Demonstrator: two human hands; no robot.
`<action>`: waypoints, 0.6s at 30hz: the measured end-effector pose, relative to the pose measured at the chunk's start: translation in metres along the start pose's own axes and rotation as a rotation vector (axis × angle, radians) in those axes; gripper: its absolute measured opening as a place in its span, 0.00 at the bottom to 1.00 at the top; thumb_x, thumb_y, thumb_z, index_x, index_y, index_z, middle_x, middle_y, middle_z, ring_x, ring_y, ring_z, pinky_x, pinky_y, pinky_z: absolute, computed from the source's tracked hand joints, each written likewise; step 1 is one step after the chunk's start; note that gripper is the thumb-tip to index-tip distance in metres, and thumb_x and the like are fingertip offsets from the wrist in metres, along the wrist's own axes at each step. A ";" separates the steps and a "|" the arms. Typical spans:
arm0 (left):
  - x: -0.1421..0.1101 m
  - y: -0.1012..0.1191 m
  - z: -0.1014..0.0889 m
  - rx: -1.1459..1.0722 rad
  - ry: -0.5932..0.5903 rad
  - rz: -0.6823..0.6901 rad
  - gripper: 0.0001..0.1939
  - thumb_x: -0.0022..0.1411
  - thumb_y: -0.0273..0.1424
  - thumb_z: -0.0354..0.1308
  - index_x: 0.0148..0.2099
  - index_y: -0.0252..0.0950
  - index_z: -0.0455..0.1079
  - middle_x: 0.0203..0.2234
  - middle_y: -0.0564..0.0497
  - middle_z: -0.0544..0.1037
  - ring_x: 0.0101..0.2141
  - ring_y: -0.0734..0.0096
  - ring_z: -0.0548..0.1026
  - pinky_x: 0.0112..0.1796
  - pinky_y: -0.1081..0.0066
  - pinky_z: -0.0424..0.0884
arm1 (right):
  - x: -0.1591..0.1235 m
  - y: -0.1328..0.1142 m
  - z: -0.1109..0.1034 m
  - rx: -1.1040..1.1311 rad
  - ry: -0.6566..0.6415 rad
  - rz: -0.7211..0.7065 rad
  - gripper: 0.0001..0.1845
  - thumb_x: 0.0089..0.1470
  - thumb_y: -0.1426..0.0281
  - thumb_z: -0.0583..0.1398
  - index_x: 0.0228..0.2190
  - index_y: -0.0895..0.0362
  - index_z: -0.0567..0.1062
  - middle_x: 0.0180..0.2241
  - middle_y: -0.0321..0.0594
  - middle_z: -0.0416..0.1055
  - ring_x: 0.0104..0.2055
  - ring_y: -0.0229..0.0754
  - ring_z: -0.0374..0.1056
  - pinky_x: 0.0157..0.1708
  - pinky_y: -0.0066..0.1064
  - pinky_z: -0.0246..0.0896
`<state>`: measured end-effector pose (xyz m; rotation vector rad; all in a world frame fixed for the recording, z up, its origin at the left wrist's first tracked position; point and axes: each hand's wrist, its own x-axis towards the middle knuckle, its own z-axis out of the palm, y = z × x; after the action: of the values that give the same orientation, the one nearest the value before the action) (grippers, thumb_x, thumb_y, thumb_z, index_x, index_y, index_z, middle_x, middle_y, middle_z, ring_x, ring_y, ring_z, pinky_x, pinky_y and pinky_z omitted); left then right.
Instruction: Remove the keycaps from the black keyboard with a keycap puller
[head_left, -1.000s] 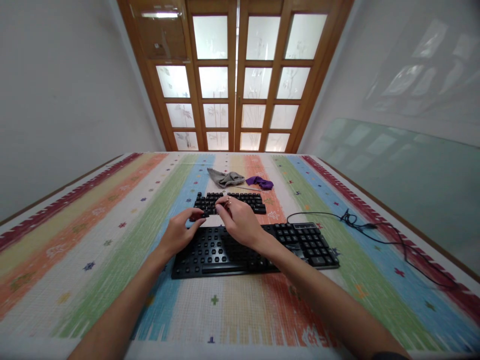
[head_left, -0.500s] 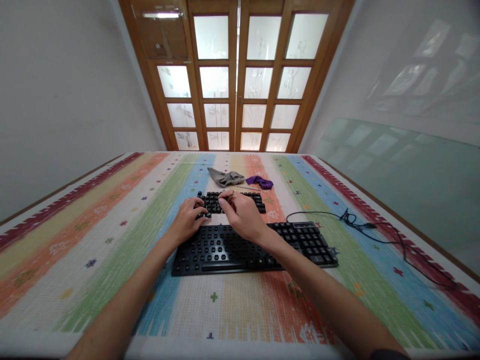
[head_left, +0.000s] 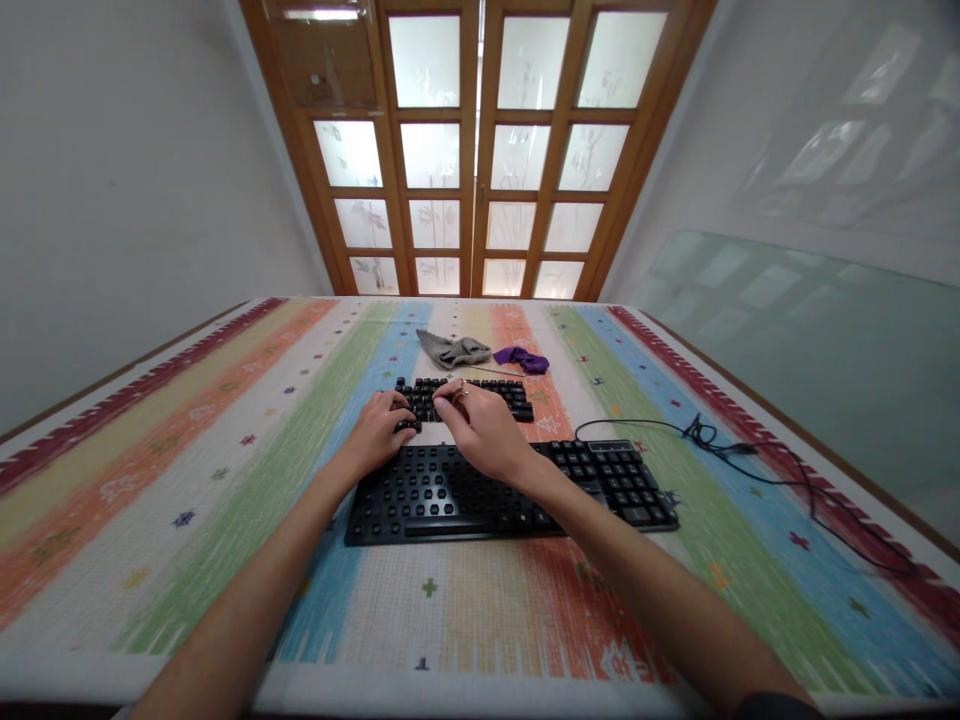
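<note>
A black keyboard (head_left: 600, 480) lies across the striped tablecloth, and its left part shows bare sockets without caps. Behind it, loose black keycaps (head_left: 495, 397) lie in rows. My left hand (head_left: 377, 432) rests at the left end of those rows, with its fingers curled around a keycap (head_left: 409, 426). My right hand (head_left: 486, 432) reaches over the keyboard's back edge. Its fingertips are pinched together over the keycap rows, and what they hold is hidden.
A grey cloth (head_left: 454, 350) and a purple cloth (head_left: 521, 358) lie beyond the keycaps, with a thin stick (head_left: 499, 372) between them. The keyboard's cable (head_left: 742, 455) loops off to the right. A wooden glazed door (head_left: 472, 150) stands behind the table (head_left: 187, 470).
Both hands have moved forward from the keyboard's back edge to the keycap rows. The left hand's fingers have curled at the rows' left end.
</note>
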<state>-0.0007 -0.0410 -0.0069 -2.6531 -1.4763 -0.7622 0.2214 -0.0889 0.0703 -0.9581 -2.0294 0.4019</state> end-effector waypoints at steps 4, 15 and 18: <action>0.000 0.001 0.001 -0.008 0.019 -0.003 0.07 0.57 0.29 0.62 0.40 0.37 0.78 0.44 0.45 0.70 0.45 0.57 0.68 0.49 0.54 0.68 | 0.000 0.000 0.000 -0.015 -0.015 0.005 0.10 0.64 0.71 0.54 0.36 0.59 0.75 0.31 0.41 0.74 0.34 0.42 0.69 0.39 0.33 0.59; -0.004 -0.002 -0.004 -0.023 0.015 -0.011 0.11 0.56 0.28 0.63 0.43 0.37 0.75 0.46 0.45 0.68 0.46 0.56 0.68 0.51 0.53 0.67 | 0.000 -0.001 -0.001 -0.008 -0.036 0.009 0.09 0.63 0.70 0.55 0.36 0.59 0.75 0.28 0.39 0.73 0.30 0.41 0.68 0.35 0.32 0.58; -0.005 -0.005 -0.004 -0.013 0.021 -0.023 0.12 0.54 0.28 0.64 0.44 0.37 0.75 0.46 0.45 0.68 0.46 0.56 0.68 0.51 0.53 0.67 | -0.001 -0.001 0.000 -0.004 -0.050 0.006 0.09 0.63 0.70 0.55 0.36 0.59 0.75 0.28 0.39 0.73 0.30 0.40 0.68 0.35 0.32 0.58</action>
<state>-0.0088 -0.0431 -0.0066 -2.6326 -1.5051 -0.8016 0.2219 -0.0901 0.0703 -0.9659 -2.0737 0.4296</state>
